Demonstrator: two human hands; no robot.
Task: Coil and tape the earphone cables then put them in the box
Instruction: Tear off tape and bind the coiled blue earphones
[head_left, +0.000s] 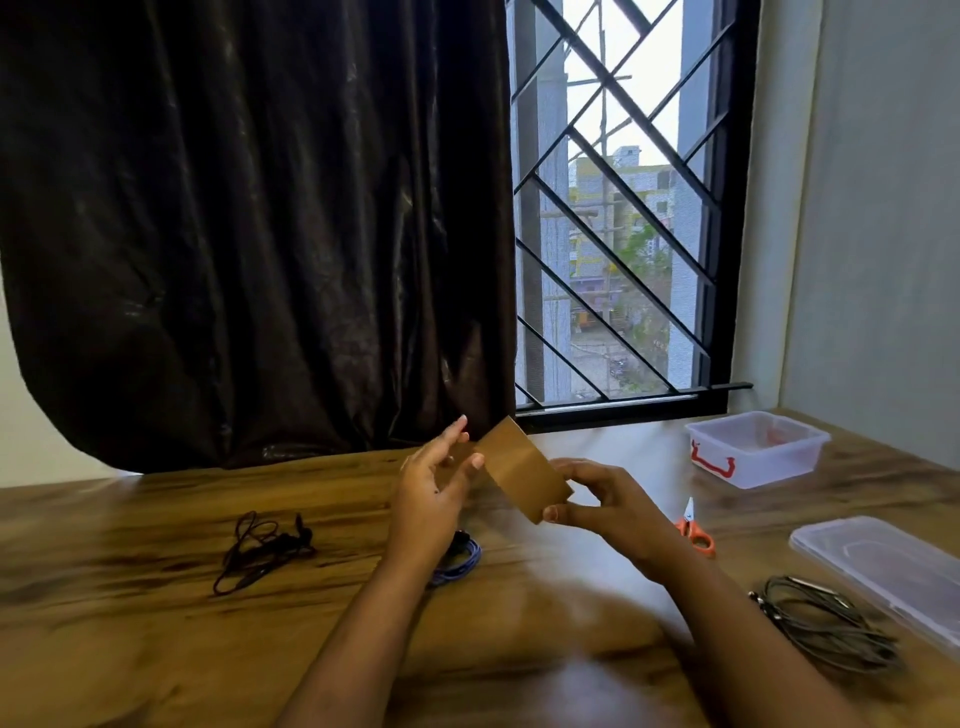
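Note:
A strip of brown tape is stretched in the air between my two hands above the wooden table. My left hand pinches its upper left end with thumb and fingers. My right hand pinches the lower right end. Under my left forearm lies a coiled blue earphone cable. A loose dark red and black earphone cable sprawls to the left. A coiled grey-black cable rests at the right. The clear plastic box with a red latch stands open at the back right.
Orange-handled scissors lie to the right of my right hand. The box's clear lid lies flat near the right edge, beside the grey cable. A dark curtain and a barred window stand behind the table.

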